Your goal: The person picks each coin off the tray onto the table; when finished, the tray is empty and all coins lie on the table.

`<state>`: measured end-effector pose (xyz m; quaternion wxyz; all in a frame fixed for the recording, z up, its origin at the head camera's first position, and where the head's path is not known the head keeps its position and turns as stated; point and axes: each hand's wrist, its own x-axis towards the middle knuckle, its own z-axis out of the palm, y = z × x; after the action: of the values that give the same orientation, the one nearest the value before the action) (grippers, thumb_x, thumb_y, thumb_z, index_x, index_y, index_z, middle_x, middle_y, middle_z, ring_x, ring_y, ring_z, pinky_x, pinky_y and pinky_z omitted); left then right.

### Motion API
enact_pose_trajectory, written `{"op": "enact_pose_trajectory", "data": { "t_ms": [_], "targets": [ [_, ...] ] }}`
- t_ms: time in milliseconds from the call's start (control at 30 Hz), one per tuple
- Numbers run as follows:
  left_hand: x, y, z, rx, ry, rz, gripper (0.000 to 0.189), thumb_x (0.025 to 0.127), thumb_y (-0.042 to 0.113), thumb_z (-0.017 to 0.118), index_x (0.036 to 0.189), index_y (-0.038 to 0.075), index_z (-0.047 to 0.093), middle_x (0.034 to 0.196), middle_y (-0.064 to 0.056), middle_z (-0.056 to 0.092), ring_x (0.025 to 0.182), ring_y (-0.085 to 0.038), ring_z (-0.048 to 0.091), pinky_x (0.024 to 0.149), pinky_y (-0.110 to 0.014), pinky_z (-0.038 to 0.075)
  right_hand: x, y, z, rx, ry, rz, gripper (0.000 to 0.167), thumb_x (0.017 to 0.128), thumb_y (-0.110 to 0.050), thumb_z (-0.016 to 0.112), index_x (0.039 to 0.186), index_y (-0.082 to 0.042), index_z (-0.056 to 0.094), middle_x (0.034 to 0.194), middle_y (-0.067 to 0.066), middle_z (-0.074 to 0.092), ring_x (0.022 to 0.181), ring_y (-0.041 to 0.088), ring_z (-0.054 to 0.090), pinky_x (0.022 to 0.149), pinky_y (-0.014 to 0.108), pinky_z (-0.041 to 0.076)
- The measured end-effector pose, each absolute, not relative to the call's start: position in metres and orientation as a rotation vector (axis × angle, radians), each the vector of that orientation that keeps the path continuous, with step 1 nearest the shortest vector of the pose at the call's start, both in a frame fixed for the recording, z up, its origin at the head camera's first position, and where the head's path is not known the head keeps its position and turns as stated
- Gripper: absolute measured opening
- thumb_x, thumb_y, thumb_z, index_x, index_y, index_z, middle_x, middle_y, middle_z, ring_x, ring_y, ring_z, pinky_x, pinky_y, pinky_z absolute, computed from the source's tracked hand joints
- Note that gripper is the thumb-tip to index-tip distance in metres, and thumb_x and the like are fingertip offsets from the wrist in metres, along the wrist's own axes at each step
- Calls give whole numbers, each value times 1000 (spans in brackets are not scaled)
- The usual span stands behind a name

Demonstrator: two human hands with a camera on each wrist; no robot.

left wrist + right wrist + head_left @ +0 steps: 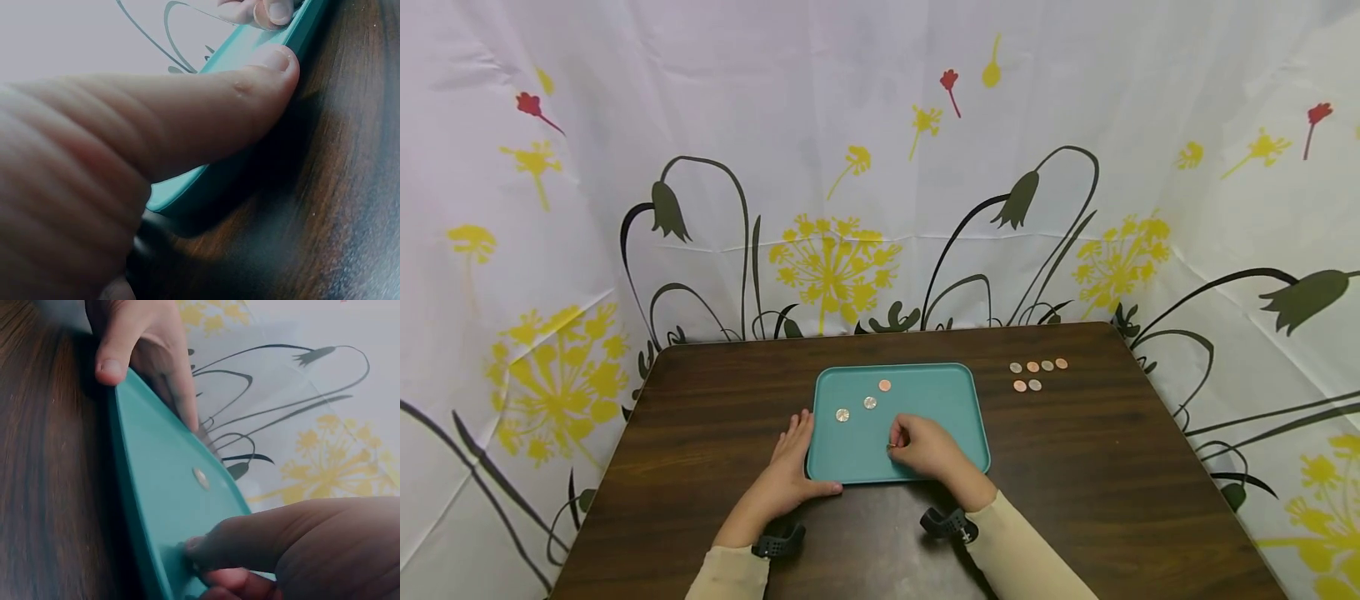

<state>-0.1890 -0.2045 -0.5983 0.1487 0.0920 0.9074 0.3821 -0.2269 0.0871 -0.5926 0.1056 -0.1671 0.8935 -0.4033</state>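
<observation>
A teal tray [925, 392] lies on the table, with three coins on its left half: a copper one [885, 385], a silvery one [869, 402] and another shiny one [842, 415]. At the tray's front left corner rests my left hand [786, 477], its fingers extended along the left side and its thumb [275, 65] on the front rim. Over the tray's middle, close to its surface, my right hand [921, 446] pinches a small coin [891, 447] between thumb and fingers. Most of that coin is hidden by the fingertips.
Right of the tray, several copper and silvery coins [1033, 367] lie in two rows on the dark wooden table [715, 400]. A white curtain [880, 167] printed with flowers hangs behind the table and at its sides. Both wrists wear black straps [778, 542].
</observation>
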Motion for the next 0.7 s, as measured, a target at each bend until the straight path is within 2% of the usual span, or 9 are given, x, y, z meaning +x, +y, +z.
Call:
{"op": "enact_pose_trajectory", "data": {
  "t_ms": [167, 300, 400, 533, 700],
  "targets": [
    [-189, -204, -599, 273, 2608, 1109, 143, 78, 46, 99, 175, 1, 4, 184, -20, -2, 171, -43, -7, 136, -67, 0, -228, 103, -594, -403, 2590, -1403, 13, 95, -14, 83, 92, -15, 71, 80, -5, 65, 70, 7, 55, 64, 23, 45],
    [-189, -204, -599, 279, 2601, 1117, 143, 79, 47, 99, 175, 2, 3, 184, -19, -3, 171, -41, -8, 137, -67, 0, -237, 131, -585, -225, 2665, -1557, 12, 96, -19, 85, 90, -15, 75, 80, -1, 68, 66, 9, 56, 61, 24, 45],
    [-188, -205, -600, 276, 2606, 1117, 143, 78, 46, 99, 175, 2, 4, 184, -20, -2, 171, -42, -7, 136, -67, 0, -245, 163, -579, -48, 2696, -1702, 9, 100, -20, 82, 97, -12, 78, 85, 8, 73, 64, 13, 59, 58, 25, 48],
    [-188, -206, -600, 274, 2617, 1107, 143, 78, 46, 100, 175, 2, 4, 184, -21, -1, 171, -43, -6, 136, -68, 1, -252, 217, -578, 192, 2777, -1773, 17, 105, -22, 76, 107, -6, 79, 93, 18, 76, 64, 14, 63, 54, 26, 50],
    [-188, -208, -598, 260, 2601, 1103, 143, 79, 48, 98, 175, 5, 1, 185, -17, -4, 172, -40, -9, 137, -65, 0, -250, 277, -588, 608, 2943, -1688, 23, 103, -26, 77, 112, -5, 80, 92, 11, 77, 65, 10, 63, 52, 25, 51]
  ]
}}
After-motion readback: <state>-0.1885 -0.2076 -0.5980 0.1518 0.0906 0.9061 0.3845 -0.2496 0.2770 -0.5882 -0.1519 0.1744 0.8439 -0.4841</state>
